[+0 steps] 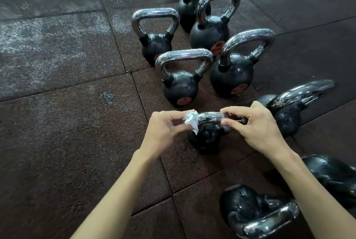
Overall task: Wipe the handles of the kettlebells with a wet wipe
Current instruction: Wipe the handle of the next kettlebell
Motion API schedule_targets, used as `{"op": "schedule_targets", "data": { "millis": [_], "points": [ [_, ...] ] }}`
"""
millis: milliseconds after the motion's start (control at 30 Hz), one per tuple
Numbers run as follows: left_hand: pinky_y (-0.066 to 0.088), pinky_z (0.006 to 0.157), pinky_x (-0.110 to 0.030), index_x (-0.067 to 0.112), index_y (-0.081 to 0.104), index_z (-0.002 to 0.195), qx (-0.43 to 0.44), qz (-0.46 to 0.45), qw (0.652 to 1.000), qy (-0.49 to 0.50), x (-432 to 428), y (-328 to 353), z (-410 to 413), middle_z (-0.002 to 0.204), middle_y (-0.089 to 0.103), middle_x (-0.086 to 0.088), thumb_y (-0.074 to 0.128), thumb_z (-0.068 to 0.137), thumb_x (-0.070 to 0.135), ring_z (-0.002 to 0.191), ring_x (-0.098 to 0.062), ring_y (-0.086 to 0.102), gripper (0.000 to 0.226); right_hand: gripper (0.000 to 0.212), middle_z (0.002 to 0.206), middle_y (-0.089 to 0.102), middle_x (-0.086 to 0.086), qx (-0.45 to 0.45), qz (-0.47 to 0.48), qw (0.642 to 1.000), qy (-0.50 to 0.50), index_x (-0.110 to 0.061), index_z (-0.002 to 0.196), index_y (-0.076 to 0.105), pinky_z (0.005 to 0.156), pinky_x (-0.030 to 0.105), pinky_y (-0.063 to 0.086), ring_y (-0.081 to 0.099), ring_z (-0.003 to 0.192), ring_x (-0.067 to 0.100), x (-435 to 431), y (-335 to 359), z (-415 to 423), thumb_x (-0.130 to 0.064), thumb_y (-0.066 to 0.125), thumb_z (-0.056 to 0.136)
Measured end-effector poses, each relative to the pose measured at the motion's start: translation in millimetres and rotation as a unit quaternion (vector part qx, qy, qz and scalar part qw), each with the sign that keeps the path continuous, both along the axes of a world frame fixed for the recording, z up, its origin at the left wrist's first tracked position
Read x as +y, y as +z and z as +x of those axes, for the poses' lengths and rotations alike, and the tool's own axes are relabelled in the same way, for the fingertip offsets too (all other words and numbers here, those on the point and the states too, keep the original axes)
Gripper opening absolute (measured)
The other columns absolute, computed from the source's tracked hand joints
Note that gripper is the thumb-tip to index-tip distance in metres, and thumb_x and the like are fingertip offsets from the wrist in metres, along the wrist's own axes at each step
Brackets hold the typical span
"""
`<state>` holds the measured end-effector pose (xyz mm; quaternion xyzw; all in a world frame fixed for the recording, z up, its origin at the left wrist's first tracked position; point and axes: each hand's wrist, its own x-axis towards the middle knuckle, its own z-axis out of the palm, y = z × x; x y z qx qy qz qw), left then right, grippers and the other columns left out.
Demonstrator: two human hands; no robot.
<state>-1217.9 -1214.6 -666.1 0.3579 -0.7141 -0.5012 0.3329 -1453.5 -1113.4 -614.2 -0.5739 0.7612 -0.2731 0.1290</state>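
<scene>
1. Dark rubber floor tiles [67,123], scuffed pale in patches, carry the whole job, seen from above.
2. Fingers [169,113] of the left hand [163,130] are curled narrow, pinching a crumpled white wet wipe [190,121] against the left bend of the chrome handle [210,117] of the near kettlebell [206,138]. Bunching the wipe that way looks meant to put pressure on a small patch of metal.
3. On the right half of that same handle, the right hand [258,123] has its thumb below and its fingers above, curled round the bar. It likely grips there to stop the near kettlebell rocking under the rubbing. The middle of the bar is bare between the two hands, so the wipe has room to travel.
4. The near kettlebell stands upright on its black body, handle up, which puts the bar within easy reach of both hands.
5. Beyond the near kettlebell, five upright kettlebells [180,88] cluster with their handles up. Their chrome looks speckled, but I cannot tell whether with droplets or grime.
6. To the right of the near kettlebell a tipped kettlebell [287,119] lies on its side. Two more lying kettlebells [242,208] sit closer to the person on that side. They may be a sorted pile, though whether done or waiting cannot be told.
</scene>
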Motion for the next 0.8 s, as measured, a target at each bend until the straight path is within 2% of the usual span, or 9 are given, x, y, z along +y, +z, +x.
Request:
{"op": "schedule_targets", "data": {
  "millis": [33, 133, 233, 367, 467, 533, 633, 733, 800],
  "points": [
    [0.057, 0.099, -0.041, 0.023, 0.082, 0.108, 0.015, -0.005, 1.0, 0.005, 2.7, -3.2, -2.8, 0.111, 0.077, 0.012, 0.089, 0.075, 0.019, 0.107, -0.003, 0.073, 0.034, 0.031, 0.079, 0.055, -0.017, -0.003, -0.002, 1.0, 0.0, -0.045, 0.109, 0.078, 0.077, 0.029, 0.044, 0.047, 0.08, 0.005, 2.5, 2.4, 0.7, -0.04, 0.084, 0.079],
    [0.058, 0.097, -0.038, 0.021, 0.083, 0.107, 0.025, -0.045, 0.999, 0.011, 5.7, -8.5, -12.1, 0.112, 0.077, 0.011, 0.088, 0.077, 0.02, 0.107, -0.003, 0.072, 0.03, 0.03, 0.074, 0.049, -0.019, -0.012, 0.003, 1.0, -0.006, -0.042, 0.106, 0.079, 0.074, 0.029, 0.042, 0.049, 0.078, 0.013, 9.0, 6.3, -0.6, -0.033, 0.086, 0.079],
    [0.058, 0.099, -0.041, 0.022, 0.082, 0.109, 0.032, -0.009, 0.999, 0.01, 8.0, -21.6, -15.6, 0.114, 0.077, 0.01, 0.087, 0.076, 0.018, 0.109, -0.005, 0.072, 0.033, 0.032, 0.077, 0.048, -0.007, -0.02, 0.009, 1.0, -0.02, -0.052, 0.104, 0.075, 0.075, 0.031, 0.046, 0.052, 0.08, 0.018, 14.0, 6.7, -4.6, -0.037, 0.086, 0.078],
    [0.057, 0.098, -0.046, 0.021, 0.082, 0.109, 0.022, 0.021, 0.999, 0.025, 16.5, -37.3, -22.2, 0.115, 0.077, 0.008, 0.086, 0.079, 0.018, 0.111, -0.008, 0.072, 0.03, 0.038, 0.081, 0.049, -0.001, -0.037, 0.004, 0.999, -0.034, -0.067, 0.097, 0.063, 0.074, 0.025, 0.045, 0.055, 0.078, 0.015, 16.3, 6.1, -6.4, -0.04, 0.084, 0.079],
    [0.059, 0.096, -0.039, 0.013, 0.082, 0.108, 0.066, 0.025, 0.994, 0.081, 23.2, -37.3, -23.4, 0.111, 0.078, 0.006, 0.086, 0.08, 0.01, 0.107, -0.008, 0.073, 0.028, 0.029, 0.083, 0.048, 0.001, -0.039, 0.01, 0.998, -0.045, -0.061, 0.1, 0.069, 0.074, 0.026, 0.044, 0.052, 0.075, 0.011, 14.5, 4.6, -3.2, -0.045, 0.082, 0.079],
    [0.059, 0.092, -0.027, 0.007, 0.08, 0.11, 0.102, 0.047, 0.984, 0.14, 31.6, -32.2, -25.3, 0.109, 0.078, 0.005, 0.085, 0.08, 0.006, 0.102, -0.006, 0.075, 0.031, 0.028, 0.083, 0.047, 0.0, -0.034, 0.016, 0.997, -0.06, -0.053, 0.106, 0.074, 0.076, 0.028, 0.045, 0.051, 0.073, 0.007, 11.6, 3.4, 0.5, -0.048, 0.082, 0.079],
    [0.055, 0.082, -0.014, 0.015, 0.08, 0.112, 0.069, 0.06, 0.972, 0.218, 39.6, -36.1, -35.9, 0.105, 0.077, 0.012, 0.088, 0.079, 0.015, 0.087, 0.01, 0.071, 0.035, 0.03, 0.083, 0.049, -0.005, -0.024, 0.009, 0.997, -0.079, -0.048, 0.109, 0.077, 0.08, 0.031, 0.05, 0.054, 0.074, 0.009, 7.2, 3.1, 11.3, -0.051, 0.081, 0.08],
    [0.057, 0.084, -0.021, 0.026, 0.08, 0.113, 0.024, 0.081, 0.961, 0.262, 37.5, -45.2, -46.3, 0.106, 0.077, 0.016, 0.088, 0.079, 0.032, 0.091, 0.003, 0.073, 0.036, 0.032, 0.084, 0.058, -0.006, -0.006, 0.001, 0.996, -0.09, -0.045, 0.112, 0.077, 0.084, 0.035, 0.053, 0.06, 0.085, 0.016, 0.2, 1.7, 22.6, -0.054, 0.079, 0.082],
    [0.054, 0.083, -0.022, 0.032, 0.081, 0.109, -0.017, 0.068, 0.955, 0.288, 34.2, -46.1, -49.2, 0.105, 0.078, 0.016, 0.085, 0.079, 0.043, 0.091, 0.006, 0.069, 0.032, 0.034, 0.089, 0.071, -0.005, 0.011, 0.001, 0.996, -0.092, -0.042, 0.112, 0.077, 0.086, 0.038, 0.056, 0.064, 0.092, 0.018, -7.1, -0.9, 24.9, -0.057, 0.077, 0.082]
  ]
}}
